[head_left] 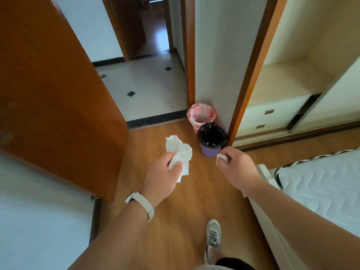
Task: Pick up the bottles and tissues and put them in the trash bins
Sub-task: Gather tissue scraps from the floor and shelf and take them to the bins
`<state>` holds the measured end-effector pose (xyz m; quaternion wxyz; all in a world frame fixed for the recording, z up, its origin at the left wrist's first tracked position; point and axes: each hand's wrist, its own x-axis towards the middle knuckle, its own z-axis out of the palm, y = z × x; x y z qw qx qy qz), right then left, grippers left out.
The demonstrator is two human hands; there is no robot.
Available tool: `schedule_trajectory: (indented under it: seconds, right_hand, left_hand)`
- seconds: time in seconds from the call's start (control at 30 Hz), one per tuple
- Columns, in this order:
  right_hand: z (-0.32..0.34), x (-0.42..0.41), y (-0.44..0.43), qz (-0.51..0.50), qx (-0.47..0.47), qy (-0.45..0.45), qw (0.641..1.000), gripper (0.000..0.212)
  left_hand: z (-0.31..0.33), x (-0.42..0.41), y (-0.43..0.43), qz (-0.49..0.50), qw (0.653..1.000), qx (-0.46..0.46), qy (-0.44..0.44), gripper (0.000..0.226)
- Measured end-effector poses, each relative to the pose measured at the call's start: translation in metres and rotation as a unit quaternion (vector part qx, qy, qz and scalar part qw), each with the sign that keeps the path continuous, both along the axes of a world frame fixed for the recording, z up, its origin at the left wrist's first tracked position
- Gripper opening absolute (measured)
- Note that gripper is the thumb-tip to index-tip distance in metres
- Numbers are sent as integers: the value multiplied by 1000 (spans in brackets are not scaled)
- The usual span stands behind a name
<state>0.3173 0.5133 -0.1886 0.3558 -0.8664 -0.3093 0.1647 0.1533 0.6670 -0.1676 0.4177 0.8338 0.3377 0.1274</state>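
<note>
My left hand [162,173] grips a large crumpled white tissue [180,151] that sticks up and hangs down past my fingers. A small wadded white tissue [221,158] is pinched in my right hand [236,165]. Ahead on the wooden floor, against the white wall, stand two bins. The nearer is a purple basket bin with a black liner [212,140], just beyond my right hand. Behind it is a pink bin with a pinkish-white bag [201,115]. Both hands are held above the floor, short of the bins. No bottle shows in view.
An open brown door [58,90] stands at the left, with a tiled hallway [148,88] past the threshold. A wardrobe with drawers [272,112] is at the right, a white mattress [321,182] at the lower right. My shoe [213,236] is on the floor below.
</note>
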Motion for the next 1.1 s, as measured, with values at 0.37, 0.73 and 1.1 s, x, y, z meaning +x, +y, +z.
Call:
schedule_trajectory:
  seconds: [0.37, 0.73, 1.1]
  right_hand:
    - [-6, 154, 15, -42, -13, 2, 999, 21]
    - [-24, 219, 39, -95, -50, 27, 994, 21]
    - [-29, 309, 148, -134, -114, 22, 984, 18]
  left_hand:
    - [11, 154, 26, -42, 998, 28, 37, 7]
    - [-20, 242, 83, -74, 995, 11, 61, 12]
    - [-64, 348, 203, -113, 989, -52, 82, 15]
